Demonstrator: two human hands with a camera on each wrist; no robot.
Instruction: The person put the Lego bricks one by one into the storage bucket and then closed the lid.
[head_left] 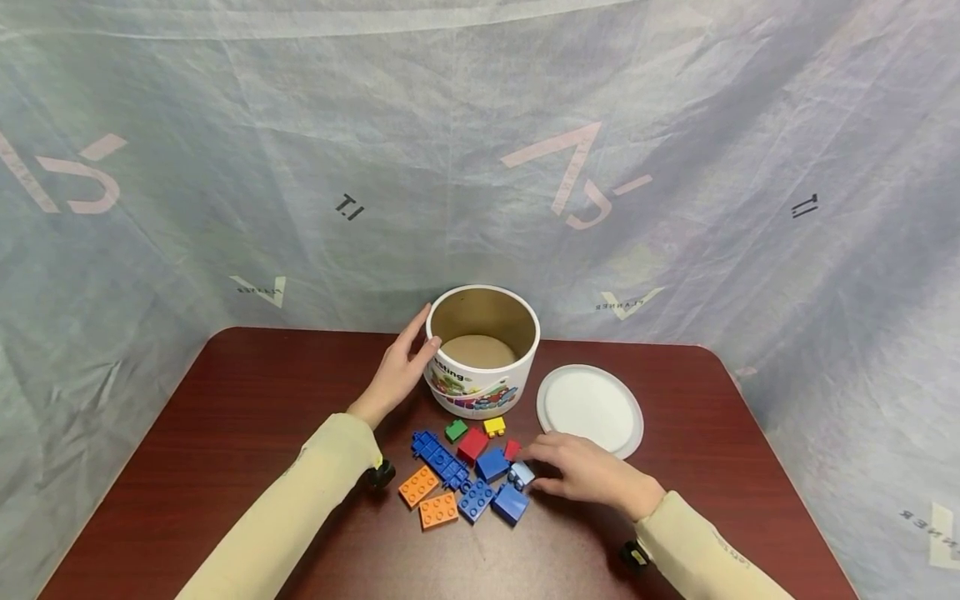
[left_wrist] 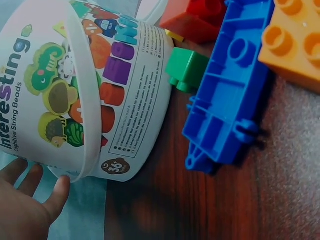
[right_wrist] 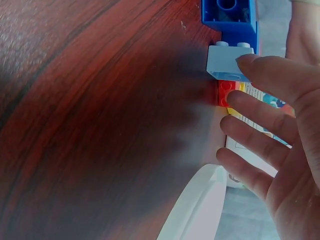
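Both unclenched | left hand rests straight-fingered on tub, I judge to steady it | right hand loose beside pale block

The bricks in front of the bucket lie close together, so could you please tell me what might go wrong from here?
The right hand is close to the light blue brick and might nudge the small red brick beside it.
The left hand is at the rim of the bucket; a careless push could shift it.
The lid lies near the right hand and might get bumped.
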